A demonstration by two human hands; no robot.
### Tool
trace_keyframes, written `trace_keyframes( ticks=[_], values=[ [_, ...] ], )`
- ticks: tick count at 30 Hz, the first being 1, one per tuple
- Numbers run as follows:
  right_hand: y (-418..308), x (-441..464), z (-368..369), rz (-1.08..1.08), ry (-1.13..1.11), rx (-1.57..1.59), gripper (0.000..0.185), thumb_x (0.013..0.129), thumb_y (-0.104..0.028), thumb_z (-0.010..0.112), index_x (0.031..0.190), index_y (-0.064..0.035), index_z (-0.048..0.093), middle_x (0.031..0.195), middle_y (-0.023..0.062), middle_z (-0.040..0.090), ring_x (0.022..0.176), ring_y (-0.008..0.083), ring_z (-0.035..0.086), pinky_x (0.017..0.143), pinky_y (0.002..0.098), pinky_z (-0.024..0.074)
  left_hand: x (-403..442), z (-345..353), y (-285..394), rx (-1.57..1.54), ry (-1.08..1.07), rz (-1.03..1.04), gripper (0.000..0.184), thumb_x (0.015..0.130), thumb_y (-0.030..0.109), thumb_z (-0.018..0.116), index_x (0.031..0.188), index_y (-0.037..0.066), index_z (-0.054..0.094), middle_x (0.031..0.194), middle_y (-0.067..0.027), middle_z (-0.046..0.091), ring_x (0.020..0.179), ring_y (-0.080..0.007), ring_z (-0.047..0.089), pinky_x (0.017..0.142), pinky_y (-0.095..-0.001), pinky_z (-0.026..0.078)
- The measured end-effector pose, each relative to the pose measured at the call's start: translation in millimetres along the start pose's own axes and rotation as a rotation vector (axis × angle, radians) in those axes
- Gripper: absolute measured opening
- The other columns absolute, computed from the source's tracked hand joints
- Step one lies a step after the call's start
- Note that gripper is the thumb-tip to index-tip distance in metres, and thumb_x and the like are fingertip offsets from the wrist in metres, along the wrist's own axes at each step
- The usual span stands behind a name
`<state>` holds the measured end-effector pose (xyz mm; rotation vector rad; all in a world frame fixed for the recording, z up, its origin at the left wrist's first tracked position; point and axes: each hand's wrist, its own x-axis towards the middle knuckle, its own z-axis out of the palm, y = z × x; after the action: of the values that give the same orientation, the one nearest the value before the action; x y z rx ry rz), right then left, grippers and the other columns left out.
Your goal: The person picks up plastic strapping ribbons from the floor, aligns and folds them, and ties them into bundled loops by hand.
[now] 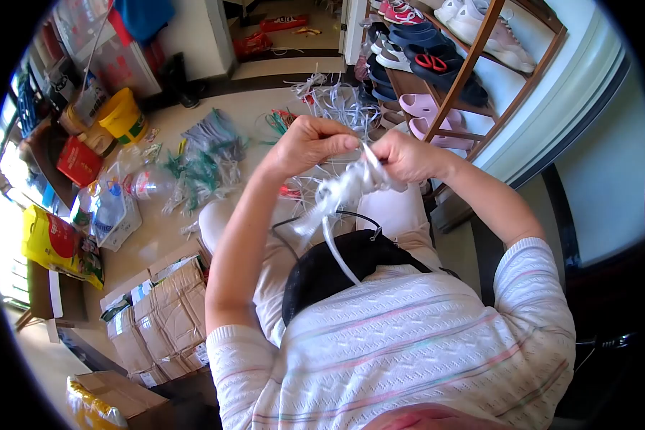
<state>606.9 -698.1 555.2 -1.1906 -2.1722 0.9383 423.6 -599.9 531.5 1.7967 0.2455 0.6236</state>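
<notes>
A white, shiny bundle of plastic strips (347,188) hangs between my two hands above my lap, and one loose strip curls down toward my shirt. My left hand (308,147) is closed in a pinch at the top of the bundle, thumb against the index finger. On the other side, my right hand (412,156) is closed around the strips, its fingers curled. A black bag (337,265) with a strap lies across my lap, below the bundle. Part of the bundle is blurred, and what lies inside my fingers is hidden.
On the floor ahead are a tangle of white strips (340,104) and bundles of grey and green strips (211,147). A shoe rack (455,89) stands at the right. Along the left are a yellow bucket (124,117), a white basket (118,223) and a cardboard box (170,312).
</notes>
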Motion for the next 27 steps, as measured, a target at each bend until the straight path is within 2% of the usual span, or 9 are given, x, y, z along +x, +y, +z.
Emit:
trace_keyframes(
  ticks=[1,2,5,9,10,13,21,24,27],
  values=[
    [-5.8,-1.2,-1.8,-0.028,0.048,0.203,0.020,0.080,-0.019,0.063,0.093,-0.0034,0.064,0.075,0.0003,0.063,0.062,0.0061,0.055,0.058,0.0237,0.0459,-5.0,2.7,6.2,-0.168,0.009,-0.100,0.017,0.082,0.019,0.062,0.084,0.002,0.066,0.070,0.0033,0.059,0.060,-0.0068,0.051,0.052,-0.0239,0.042],
    [-13.0,0.0,-8.0,-0.007,0.111,0.298,0.015,0.080,-0.015,0.062,0.088,-0.0022,0.063,0.068,-0.0013,0.059,0.056,0.0055,0.053,0.052,0.0217,0.0436,-3.0,18.6,-8.1,-0.512,0.113,-0.032,0.021,0.083,0.023,0.061,0.089,0.003,0.066,0.064,0.0009,0.057,0.053,-0.0046,0.045,0.046,-0.0186,0.035],
    [-1.9,9.5,-23.9,0.059,0.325,0.431,0.009,0.080,-0.011,0.062,0.081,-0.0019,0.062,0.061,-0.0018,0.055,0.048,0.0028,0.049,0.044,0.0174,0.0392,2.6,29.6,-24.6,-0.565,0.124,-0.055,0.020,0.087,0.022,0.055,0.089,0.004,0.062,0.056,0.0036,0.046,0.045,-0.0040,0.038,0.039,-0.0189,0.030],
    [36.8,26.4,-26.0,0.074,0.601,-0.015,0.017,0.079,-0.019,0.064,0.079,-0.0014,0.063,0.060,0.0001,0.055,0.053,0.0041,0.046,0.048,0.0213,0.0397,3.9,57.3,-16.0,-0.293,0.314,-0.101,0.019,0.091,0.018,0.046,0.089,0.002,0.056,0.054,0.0024,0.041,0.042,-0.0053,0.035,0.037,-0.0202,0.027],
    [49.9,33.0,-23.1,0.103,0.651,-0.135,0.016,0.077,-0.017,0.064,0.077,-0.0018,0.059,0.060,0.0069,0.057,0.051,0.0124,0.053,0.050,0.0267,0.0433,5.8,60.0,-18.5,-0.281,0.340,-0.112,0.018,0.091,0.017,0.046,0.087,0.002,0.055,0.054,0.0025,0.041,0.042,-0.0050,0.034,0.037,-0.0200,0.027],
    [57.0,42.0,1.5,0.047,0.860,-0.395,0.015,0.076,-0.015,0.062,0.079,-0.0031,0.053,0.063,0.0113,0.059,0.055,0.0239,0.060,0.051,0.0321,0.0459,9.8,60.4,-29.6,-0.330,0.393,-0.169,0.017,0.090,0.015,0.045,0.080,0.004,0.052,0.055,0.0028,0.041,0.042,-0.0045,0.034,0.037,-0.0197,0.025],
    [38.7,43.1,29.8,0.044,0.906,-0.625,0.017,0.074,-0.009,0.061,0.083,-0.0047,0.047,0.070,0.0146,0.059,0.063,0.0329,0.059,0.052,0.0356,0.0456,-3.3,45.4,-22.6,-0.480,0.274,-0.253,0.029,0.088,0.033,0.051,0.075,0.008,0.047,0.054,0.0053,0.033,0.042,-0.0036,0.024,0.037,-0.0207,0.017],
    [45.9,41.2,25.4,-0.137,0.887,-0.582,0.018,0.078,-0.015,0.058,0.090,-0.0054,0.049,0.068,0.0147,0.060,0.058,0.0326,0.059,0.048,0.0385,0.0446,-0.8,49.6,-27.4,-0.621,0.362,-0.247,0.034,0.088,0.039,0.049,0.074,0.008,0.047,0.054,0.0058,0.031,0.043,-0.0035,0.022,0.037,-0.0206,0.015],
    [47.0,33.1,23.6,-0.086,0.717,-0.256,0.019,0.084,-0.006,0.053,0.102,-0.0004,0.052,0.083,0.0090,0.062,0.074,0.0163,0.061,0.064,0.0276,0.0478,0.7,37.5,-40.1,-0.502,0.370,-0.178,0.037,0.090,0.038,0.047,0.080,0.003,0.054,0.055,0.0031,0.039,0.042,-0.0049,0.031,0.036,-0.0220,0.024]
  ],
)
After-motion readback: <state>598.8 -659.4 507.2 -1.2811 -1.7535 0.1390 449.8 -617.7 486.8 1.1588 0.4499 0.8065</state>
